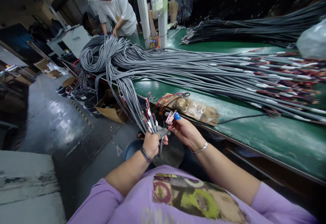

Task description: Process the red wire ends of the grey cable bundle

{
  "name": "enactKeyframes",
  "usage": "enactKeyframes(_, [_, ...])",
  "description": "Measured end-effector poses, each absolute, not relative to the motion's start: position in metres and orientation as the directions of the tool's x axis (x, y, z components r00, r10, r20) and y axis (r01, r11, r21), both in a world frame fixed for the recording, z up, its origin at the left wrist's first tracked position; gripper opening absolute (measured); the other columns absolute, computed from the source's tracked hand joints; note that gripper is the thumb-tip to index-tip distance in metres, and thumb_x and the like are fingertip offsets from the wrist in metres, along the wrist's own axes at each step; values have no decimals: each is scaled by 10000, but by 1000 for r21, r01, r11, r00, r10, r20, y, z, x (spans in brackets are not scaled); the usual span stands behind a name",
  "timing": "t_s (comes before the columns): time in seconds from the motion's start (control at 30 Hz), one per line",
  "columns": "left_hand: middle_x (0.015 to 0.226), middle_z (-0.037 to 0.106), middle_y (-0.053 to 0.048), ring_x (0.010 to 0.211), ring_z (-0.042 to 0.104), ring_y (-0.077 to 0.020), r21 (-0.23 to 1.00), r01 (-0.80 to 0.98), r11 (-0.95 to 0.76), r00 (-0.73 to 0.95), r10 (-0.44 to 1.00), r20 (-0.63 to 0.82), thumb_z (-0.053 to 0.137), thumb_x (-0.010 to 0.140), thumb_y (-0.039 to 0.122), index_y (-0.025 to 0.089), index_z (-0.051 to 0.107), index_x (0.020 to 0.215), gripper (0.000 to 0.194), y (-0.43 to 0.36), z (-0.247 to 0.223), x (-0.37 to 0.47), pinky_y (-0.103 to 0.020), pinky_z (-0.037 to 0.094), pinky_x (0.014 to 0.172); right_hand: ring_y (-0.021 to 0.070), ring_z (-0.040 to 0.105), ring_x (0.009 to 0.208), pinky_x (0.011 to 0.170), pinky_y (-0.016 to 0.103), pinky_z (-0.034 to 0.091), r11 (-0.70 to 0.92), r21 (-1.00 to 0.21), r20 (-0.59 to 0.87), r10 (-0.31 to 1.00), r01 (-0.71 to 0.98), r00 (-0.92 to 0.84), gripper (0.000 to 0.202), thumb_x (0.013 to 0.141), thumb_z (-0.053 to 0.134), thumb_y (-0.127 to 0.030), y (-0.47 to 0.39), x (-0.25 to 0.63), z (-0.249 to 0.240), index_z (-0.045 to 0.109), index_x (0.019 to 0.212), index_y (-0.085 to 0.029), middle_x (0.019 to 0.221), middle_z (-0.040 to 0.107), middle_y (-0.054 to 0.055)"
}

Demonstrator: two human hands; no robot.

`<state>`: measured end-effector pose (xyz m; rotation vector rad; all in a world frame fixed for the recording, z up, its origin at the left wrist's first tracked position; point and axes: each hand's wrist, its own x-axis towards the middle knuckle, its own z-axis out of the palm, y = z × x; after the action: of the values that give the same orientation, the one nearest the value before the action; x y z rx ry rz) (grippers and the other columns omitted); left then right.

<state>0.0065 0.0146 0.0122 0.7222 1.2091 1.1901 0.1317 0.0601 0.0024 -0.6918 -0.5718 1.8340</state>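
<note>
My left hand [152, 142] is wrapped round several grey cable ends [152, 125], whose white sleeves and thin coloured wires stick up above the fist. Something grey covers its thumb. Just to its right, my right hand [182, 129] pinches a small pale pink piece [170, 117] between finger and thumb, close to some reddish wires. Blue material covers the tip of one of its digits. From the held ends, the grey cables run up to a large looped bundle [102, 52] on the green table [254, 129].
A tape-covered block [193, 107] with a black cord lies at the table's near edge. Black cables [241, 30] lie farther back. Another person [122, 10] handles the looped bundle at the back left. A cardboard box [110, 108] and a blue bucket [132, 147] stand below.
</note>
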Motion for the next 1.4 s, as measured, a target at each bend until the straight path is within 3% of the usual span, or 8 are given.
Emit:
enactKeyframes(0.33, [444,548,9,377,479,-83,914,-299,274,-66,949,-307,738,574,371,137,567,588,291,16,16,10,-202,412,389,103,520,559,540,227,439,-367,-645,-232,930,-670,-286,344,580,805,-460,59,130,3,676,707,-168,620,604,-5])
enactKeyframes(0.7, [436,531,14,371,478,-85,918,-299,260,-76,953,-294,740,582,412,138,560,582,328,12,20,8,-204,406,386,101,522,563,545,230,445,-420,-593,-253,907,-687,-336,367,689,697,-546,55,127,5,652,723,-183,658,628,3])
enactKeyframes(1.03, [448,535,17,388,477,-78,915,-334,228,-129,950,-284,737,590,430,143,547,584,344,4,17,2,-194,392,394,90,520,583,572,220,449,-397,-637,-209,914,-660,-348,312,731,693,-472,56,132,3,668,812,-172,695,620,4])
enactKeyframes(1.4, [472,533,21,417,486,-77,894,-392,218,-138,946,-292,743,579,426,142,553,621,344,13,22,8,-197,404,415,110,557,632,563,229,469,-439,-584,-246,897,-682,-367,273,725,707,-454,58,130,4,666,787,-192,712,638,1])
